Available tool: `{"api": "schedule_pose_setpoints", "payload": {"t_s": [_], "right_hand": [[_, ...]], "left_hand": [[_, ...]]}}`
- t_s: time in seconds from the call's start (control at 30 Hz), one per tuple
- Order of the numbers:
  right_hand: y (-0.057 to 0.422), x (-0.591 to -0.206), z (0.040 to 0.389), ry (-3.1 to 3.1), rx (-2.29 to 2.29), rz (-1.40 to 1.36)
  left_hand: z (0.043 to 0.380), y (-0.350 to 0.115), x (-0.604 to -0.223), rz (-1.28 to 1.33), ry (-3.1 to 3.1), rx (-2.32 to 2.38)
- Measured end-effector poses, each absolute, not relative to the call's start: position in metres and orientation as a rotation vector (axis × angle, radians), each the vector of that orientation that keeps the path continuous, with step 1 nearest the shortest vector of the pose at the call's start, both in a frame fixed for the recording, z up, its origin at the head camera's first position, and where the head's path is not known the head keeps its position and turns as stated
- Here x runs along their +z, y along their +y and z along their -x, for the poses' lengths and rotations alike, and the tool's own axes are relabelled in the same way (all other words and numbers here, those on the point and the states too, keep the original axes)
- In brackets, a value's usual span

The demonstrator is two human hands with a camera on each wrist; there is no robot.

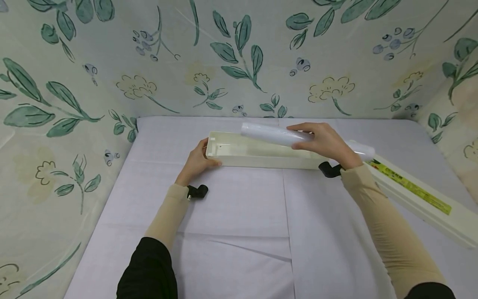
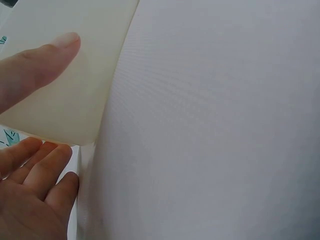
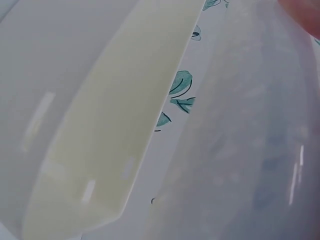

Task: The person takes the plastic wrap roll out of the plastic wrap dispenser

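Observation:
A long cream plastic box (image 1: pixel 246 161), its top uncovered, lies on the white cloth. My left hand (image 1: pixel 196 163) holds its left end; in the left wrist view the thumb (image 2: pixel 55 60) lies on the long front wall and the other fingers (image 2: pixel 47 170) are at the end. Above the box, my right hand (image 1: pixel 326 141) grips a roll of clear plastic wrap (image 1: pixel 267 133) round its middle. The roll is tilted, its right end lower and beyond the box. Close up in the right wrist view, the wrap roll (image 3: pixel 240 140) hangs beside the box wall (image 3: pixel 115 115).
A long cream lid (image 1: pixel 418 203) with a yellow-green label lies slantwise on the right, running past the right forearm. White cloth (image 1: pixel 239 207) with fold creases covers the table. A leaf-and-flower patterned sheet (image 1: pixel 186 54) rises behind the table and on both sides.

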State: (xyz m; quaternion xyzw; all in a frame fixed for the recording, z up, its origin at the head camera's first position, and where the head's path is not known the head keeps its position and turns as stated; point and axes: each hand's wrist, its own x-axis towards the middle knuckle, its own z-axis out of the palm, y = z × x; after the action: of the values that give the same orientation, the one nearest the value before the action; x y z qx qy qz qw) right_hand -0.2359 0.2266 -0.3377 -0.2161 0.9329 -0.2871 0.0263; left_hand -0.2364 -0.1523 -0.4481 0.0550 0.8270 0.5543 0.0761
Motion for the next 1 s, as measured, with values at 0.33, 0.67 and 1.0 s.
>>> {"api": "schedule_pose_setpoints", "payload": {"t_s": [0.33,0.67,1.0], "right_hand": [[0.24,-0.339,0.233,2.888,-0.883,0.65],[0.251,-0.342,0.23,2.906,-0.856,0.584],[0.264,-0.343,0.224,2.914,-0.85,0.536]], "left_hand": [[0.232,-0.152,-0.443,-0.168,2.475,1.653],[0.236,-0.152,-0.448,-0.165,2.502,1.627],[0.236,-0.152,-0.448,-0.187,2.514,1.636]]}}
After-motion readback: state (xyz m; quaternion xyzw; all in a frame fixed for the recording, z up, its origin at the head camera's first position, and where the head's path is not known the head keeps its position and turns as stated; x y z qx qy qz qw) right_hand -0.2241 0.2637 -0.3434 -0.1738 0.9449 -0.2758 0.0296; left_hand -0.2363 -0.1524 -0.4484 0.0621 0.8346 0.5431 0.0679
